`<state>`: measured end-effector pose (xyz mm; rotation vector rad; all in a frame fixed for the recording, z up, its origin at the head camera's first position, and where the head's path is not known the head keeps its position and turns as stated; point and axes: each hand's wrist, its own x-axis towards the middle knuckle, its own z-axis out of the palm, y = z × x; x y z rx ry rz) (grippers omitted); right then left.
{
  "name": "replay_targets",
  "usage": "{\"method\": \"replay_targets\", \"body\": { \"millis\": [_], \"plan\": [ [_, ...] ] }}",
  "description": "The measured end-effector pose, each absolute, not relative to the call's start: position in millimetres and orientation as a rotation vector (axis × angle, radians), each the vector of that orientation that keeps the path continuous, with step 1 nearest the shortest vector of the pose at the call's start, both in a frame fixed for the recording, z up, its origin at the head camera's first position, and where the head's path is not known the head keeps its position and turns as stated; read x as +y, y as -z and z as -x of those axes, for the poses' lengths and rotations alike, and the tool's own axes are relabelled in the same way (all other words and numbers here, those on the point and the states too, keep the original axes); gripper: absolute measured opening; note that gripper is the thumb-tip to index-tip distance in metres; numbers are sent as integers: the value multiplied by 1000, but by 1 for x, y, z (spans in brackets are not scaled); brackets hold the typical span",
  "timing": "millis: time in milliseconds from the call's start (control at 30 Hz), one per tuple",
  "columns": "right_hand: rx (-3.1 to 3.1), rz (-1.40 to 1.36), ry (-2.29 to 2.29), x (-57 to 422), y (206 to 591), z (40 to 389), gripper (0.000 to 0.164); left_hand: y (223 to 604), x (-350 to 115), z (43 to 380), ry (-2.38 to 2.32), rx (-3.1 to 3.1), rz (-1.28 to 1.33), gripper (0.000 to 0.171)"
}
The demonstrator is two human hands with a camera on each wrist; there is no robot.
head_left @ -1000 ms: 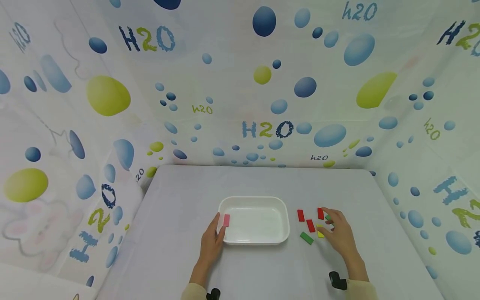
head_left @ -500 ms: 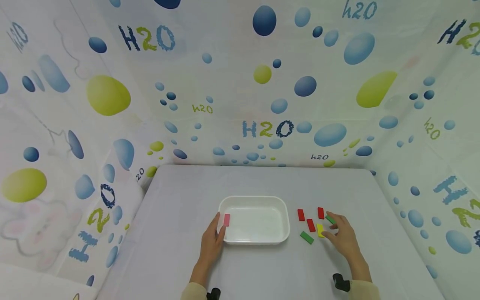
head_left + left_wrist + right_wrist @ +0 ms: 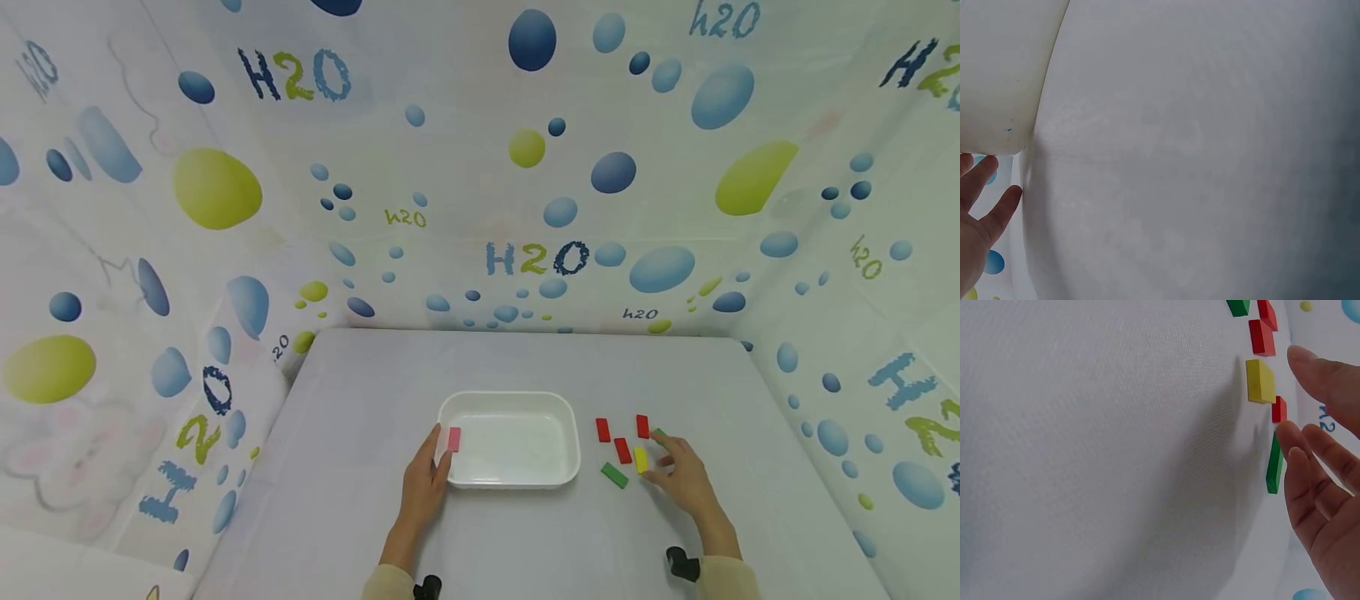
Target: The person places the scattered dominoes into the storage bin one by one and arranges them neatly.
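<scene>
A white tray [image 3: 517, 483] lies on the table, with a pink block [image 3: 453, 440] at its left inner side. My left hand [image 3: 423, 487] holds the tray's left end, its thumb over the rim; in the left wrist view, fingertips [image 3: 988, 161] touch the tray's outside. My right hand [image 3: 684, 479] hovers to the right of the tray, thumb and fingers spread apart. It is nearest a yellow block [image 3: 641, 460] and a green block [image 3: 659, 434], which its fingers partly cover. In the right wrist view, nothing sits between thumb and fingers.
Three red blocks [image 3: 622, 451] and another green block [image 3: 614, 475] lie close together between the tray and my right hand. The white table [image 3: 375, 375] meets a patterned backdrop [image 3: 450, 167] at the back and sides. Black wrist cameras [image 3: 682, 565] sit at the cuffs.
My right hand has drawn back slightly toward me and to the right, uncovering a red block and more of the yellow one. The left hand, tray and blocks stay put.
</scene>
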<state>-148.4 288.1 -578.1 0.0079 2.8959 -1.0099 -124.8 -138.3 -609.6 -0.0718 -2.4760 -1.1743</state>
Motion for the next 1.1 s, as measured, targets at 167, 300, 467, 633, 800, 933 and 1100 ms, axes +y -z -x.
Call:
{"method": "replay_targets", "body": {
  "millis": [167, 300, 467, 633, 800, 933, 1100],
  "plan": [
    [2805, -58, 1027, 288, 581, 153, 71, 609, -136, 127, 1175, -2482, 60, 50],
    [2762, -92, 1013, 290, 584, 159, 72, 608, -134, 128, 1178, -2479, 51, 50],
    [2750, -84, 992, 294, 591, 166, 74, 608, -132, 130, 1168, -2475, 46, 50],
    [2734, -71, 1003, 298, 596, 174, 73, 608, -130, 132, 1165, -2473, 44, 50],
    [2731, -49, 1026, 300, 598, 178, 72, 607, -128, 134, 1167, -2474, 39, 50],
    [2734, -25, 1031, 301, 597, 181, 70, 607, -126, 135, 1171, -2475, 27, 50],
    [2742, -25, 1008, 300, 595, 183, 64, 606, -125, 136, 1175, -2481, 12, 50]
  ]
}}
